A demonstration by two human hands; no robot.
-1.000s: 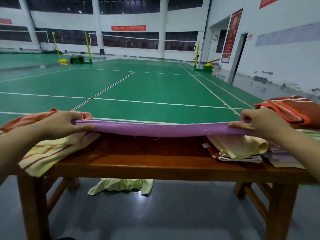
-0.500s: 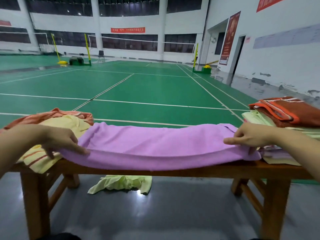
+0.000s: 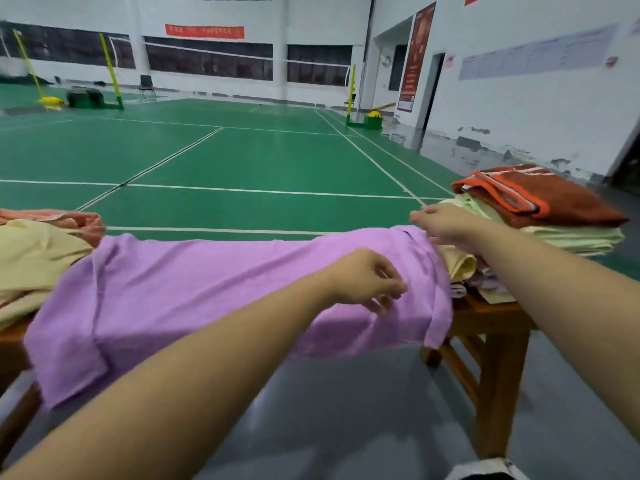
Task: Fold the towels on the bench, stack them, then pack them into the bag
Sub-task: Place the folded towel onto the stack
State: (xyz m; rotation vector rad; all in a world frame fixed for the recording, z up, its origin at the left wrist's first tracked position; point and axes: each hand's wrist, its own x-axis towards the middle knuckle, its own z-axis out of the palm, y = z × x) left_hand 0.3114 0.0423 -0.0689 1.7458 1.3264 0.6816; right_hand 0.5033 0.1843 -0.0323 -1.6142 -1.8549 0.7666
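**Worktop crowded at both ends, open floor in front**

I see the wooden worktop [image 3: 485, 315] covered across its middle by the spread purple terry towel [image 3: 207, 289]. A stack of folded green and rust-orange towels [image 3: 554, 216] blocks the right end; crumpled yellow and orange towels [image 3: 31, 258] block the left. The grey floor [image 3: 346, 410] in front lies open.

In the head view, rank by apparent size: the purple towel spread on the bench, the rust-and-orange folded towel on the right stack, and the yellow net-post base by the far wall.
1. Purple towel, largest by far.
2. Rust-and-orange folded towel.
3. Yellow net-post base, smallest, though it stands much farther from the camera, so its true size is unsure.
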